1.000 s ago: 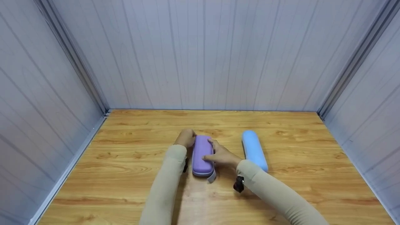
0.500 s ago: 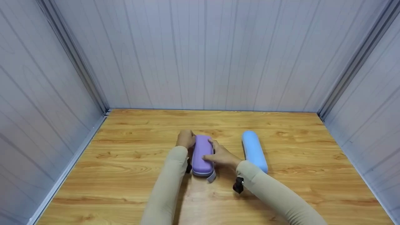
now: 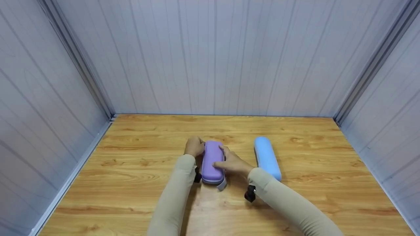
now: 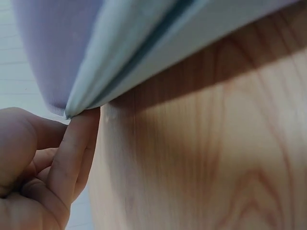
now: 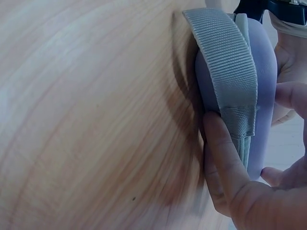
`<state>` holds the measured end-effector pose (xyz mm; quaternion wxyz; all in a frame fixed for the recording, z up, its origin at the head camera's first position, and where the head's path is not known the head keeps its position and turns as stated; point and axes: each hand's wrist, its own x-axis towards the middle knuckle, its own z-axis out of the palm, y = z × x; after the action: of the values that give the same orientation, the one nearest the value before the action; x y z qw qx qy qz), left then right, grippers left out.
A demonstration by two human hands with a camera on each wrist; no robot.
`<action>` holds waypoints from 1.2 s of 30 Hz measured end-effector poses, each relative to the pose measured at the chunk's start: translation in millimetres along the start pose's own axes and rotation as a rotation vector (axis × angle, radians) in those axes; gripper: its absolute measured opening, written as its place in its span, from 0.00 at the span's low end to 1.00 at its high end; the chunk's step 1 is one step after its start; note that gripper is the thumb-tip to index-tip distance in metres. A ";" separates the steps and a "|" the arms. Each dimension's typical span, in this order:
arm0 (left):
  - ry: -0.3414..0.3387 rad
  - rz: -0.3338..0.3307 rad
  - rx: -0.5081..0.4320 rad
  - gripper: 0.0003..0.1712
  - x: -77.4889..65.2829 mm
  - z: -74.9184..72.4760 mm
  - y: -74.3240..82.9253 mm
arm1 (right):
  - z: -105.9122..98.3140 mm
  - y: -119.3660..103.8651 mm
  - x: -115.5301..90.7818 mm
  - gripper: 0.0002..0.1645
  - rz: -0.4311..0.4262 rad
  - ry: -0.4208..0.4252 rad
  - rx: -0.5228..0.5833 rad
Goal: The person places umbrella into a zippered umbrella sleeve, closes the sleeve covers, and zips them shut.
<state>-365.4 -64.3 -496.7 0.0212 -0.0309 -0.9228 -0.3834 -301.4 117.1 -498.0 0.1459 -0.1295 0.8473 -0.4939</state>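
A purple hard-shell zip case (image 3: 212,164) lies lengthwise on the wooden table, its pale zip band (image 4: 129,52) running round the side. My left hand (image 3: 195,146) is at its far left side. In the left wrist view, thumb and forefinger pinch at the end of the zip band, and any zipper pull there is hidden. From the right, my right hand (image 3: 232,162) grips the case, thumb and a fingertip on top and other fingers along the side. A grey fabric strap (image 5: 223,67) loops off the case's near right end.
A light blue case (image 3: 267,159) of similar long shape lies to the right, just beyond my right wrist. Pale panel walls (image 3: 210,59) close off the table (image 3: 131,183) at the back and both sides.
My left hand has shifted very slightly at the case's far left side. The right hand keeps its grip, and both cases stay almost where they were.
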 end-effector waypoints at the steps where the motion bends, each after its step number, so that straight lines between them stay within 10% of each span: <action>1: 0.000 0.003 -0.006 0.23 -0.1 0.0 -0.6 | 0.1 0.2 0.2 0.57 -0.002 0.000 -0.005; 10: -0.061 0.065 -0.055 0.19 8.5 0.1 -15.9 | -1.2 0.2 2.2 0.59 0.011 0.008 -0.045; 15: -0.118 -0.006 -0.096 0.14 3.8 -1.0 -17.4 | -1.1 0.7 2.1 0.58 0.016 0.011 -0.056; 36: -0.093 0.054 0.007 0.07 -5.7 -4.5 -16.5 | -0.9 -1.3 1.3 0.58 0.018 -0.009 -0.058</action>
<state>-360.9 -79.3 -505.5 -0.0114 -0.0734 -0.9230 -0.3776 -302.9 116.8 -496.5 0.1503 -0.1283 0.8617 -0.4674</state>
